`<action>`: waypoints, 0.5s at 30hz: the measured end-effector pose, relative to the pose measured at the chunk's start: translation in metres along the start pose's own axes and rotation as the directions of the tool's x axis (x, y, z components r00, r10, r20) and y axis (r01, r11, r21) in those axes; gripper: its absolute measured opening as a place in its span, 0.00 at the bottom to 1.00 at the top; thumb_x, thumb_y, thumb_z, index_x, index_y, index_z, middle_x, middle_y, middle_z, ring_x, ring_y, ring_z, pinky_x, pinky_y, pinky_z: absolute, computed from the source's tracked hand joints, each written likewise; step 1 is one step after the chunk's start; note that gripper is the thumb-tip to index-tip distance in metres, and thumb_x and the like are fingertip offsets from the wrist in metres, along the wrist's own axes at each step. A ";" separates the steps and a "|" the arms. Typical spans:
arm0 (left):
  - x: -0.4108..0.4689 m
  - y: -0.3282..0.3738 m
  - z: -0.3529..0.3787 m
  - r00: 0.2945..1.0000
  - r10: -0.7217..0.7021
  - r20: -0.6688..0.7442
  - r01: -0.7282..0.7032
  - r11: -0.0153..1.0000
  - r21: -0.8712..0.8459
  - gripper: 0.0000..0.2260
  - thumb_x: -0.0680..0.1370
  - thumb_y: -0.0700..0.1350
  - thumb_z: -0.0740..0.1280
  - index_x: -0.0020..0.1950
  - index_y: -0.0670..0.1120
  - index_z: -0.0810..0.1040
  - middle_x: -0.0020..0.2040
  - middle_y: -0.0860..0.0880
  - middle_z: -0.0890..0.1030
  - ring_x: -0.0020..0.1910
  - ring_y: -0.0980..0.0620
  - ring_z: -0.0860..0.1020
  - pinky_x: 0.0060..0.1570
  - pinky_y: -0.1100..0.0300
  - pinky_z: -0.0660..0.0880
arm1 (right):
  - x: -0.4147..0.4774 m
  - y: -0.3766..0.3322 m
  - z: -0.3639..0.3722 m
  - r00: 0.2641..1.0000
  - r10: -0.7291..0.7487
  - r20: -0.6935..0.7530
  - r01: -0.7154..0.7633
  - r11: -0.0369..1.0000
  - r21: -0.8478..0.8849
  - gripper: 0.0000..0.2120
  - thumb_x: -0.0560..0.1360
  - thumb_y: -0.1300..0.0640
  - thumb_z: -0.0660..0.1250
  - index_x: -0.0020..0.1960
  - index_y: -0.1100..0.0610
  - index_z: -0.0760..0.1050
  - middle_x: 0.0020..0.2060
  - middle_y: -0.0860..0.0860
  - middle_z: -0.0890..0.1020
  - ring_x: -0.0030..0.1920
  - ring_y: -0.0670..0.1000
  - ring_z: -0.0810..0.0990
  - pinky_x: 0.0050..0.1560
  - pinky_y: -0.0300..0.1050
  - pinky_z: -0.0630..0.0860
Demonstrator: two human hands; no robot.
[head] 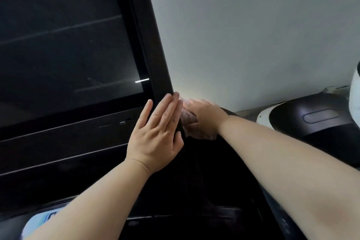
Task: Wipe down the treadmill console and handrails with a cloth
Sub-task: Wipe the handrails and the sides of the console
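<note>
Pale grey wall (253, 25) fills the field from 12 to 3 o'clock. Treadmill console (68, 45), dark-screened and black-framed, occupies 8 to 11 o'clock. Left hand (155, 134), at centre, lies flat with fingers straight against the console's right edge, apparently bracing it. Right hand (204, 117), at 3 o'clock of the left, curls round a pinkish cloth (186, 120) bunched between the two hands, touching the frame's lower right corner. Step judged in hand: wiping the console's side edge. The next move calls for drawing the cloth along the frame, then over to the handrails, not discernible here.
</note>
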State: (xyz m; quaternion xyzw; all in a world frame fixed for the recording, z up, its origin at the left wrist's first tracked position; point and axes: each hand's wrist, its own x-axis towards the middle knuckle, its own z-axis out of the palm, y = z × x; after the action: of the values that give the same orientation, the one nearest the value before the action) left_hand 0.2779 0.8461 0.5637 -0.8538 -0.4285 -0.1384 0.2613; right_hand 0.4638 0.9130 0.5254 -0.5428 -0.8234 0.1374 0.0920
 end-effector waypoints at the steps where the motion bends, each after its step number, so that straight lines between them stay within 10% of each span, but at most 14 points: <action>1: 0.000 0.001 0.001 1.000 -0.003 -0.008 0.003 1.000 0.013 0.31 0.74 0.48 0.62 0.76 0.40 0.61 0.77 0.45 0.60 0.77 0.49 0.56 0.76 0.47 0.49 | 0.002 -0.003 -0.006 1.000 -0.027 0.007 0.027 0.998 0.055 0.30 0.74 0.46 0.65 0.73 0.49 0.61 0.64 0.45 0.72 0.63 0.49 0.71 0.53 0.32 0.64; 4: 0.000 0.003 0.002 1.000 -0.006 -0.026 0.008 0.998 0.060 0.30 0.74 0.48 0.62 0.75 0.39 0.64 0.75 0.44 0.64 0.76 0.48 0.58 0.76 0.47 0.51 | 0.009 -0.010 -0.020 0.994 -0.065 0.083 0.055 0.992 0.113 0.26 0.73 0.50 0.67 0.69 0.49 0.65 0.54 0.44 0.74 0.57 0.50 0.75 0.46 0.35 0.64; 7: 0.001 0.002 0.002 1.000 -0.010 -0.007 0.011 0.997 0.071 0.30 0.74 0.49 0.62 0.75 0.39 0.64 0.75 0.44 0.64 0.76 0.48 0.58 0.76 0.47 0.50 | 0.009 0.010 -0.014 0.982 0.109 0.151 -0.115 0.993 0.027 0.38 0.68 0.32 0.63 0.73 0.46 0.60 0.64 0.50 0.75 0.62 0.56 0.74 0.57 0.45 0.71; 10: 0.002 0.002 0.001 1.000 -0.014 0.003 0.014 0.995 0.095 0.30 0.74 0.49 0.61 0.75 0.40 0.65 0.75 0.44 0.64 0.76 0.48 0.58 0.76 0.46 0.51 | -0.004 0.046 -0.019 0.881 0.309 0.358 -0.318 0.947 -0.035 0.41 0.59 0.19 0.53 0.57 0.49 0.72 0.51 0.49 0.80 0.52 0.56 0.78 0.57 0.52 0.72; 15: 0.003 0.003 0.003 0.999 -0.007 -0.054 0.013 0.993 0.115 0.30 0.72 0.48 0.62 0.73 0.40 0.67 0.74 0.44 0.67 0.75 0.48 0.61 0.75 0.45 0.53 | 0.003 0.048 -0.034 0.853 0.286 0.437 -0.349 0.935 0.070 0.24 0.63 0.31 0.68 0.45 0.50 0.74 0.42 0.49 0.82 0.42 0.52 0.80 0.45 0.46 0.74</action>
State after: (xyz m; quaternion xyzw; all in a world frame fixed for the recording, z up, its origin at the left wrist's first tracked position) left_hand 0.2825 0.8482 0.5622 -0.8311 -0.4330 -0.1374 0.3208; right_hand 0.5142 0.9378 0.5416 -0.6209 -0.7102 0.3240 -0.0715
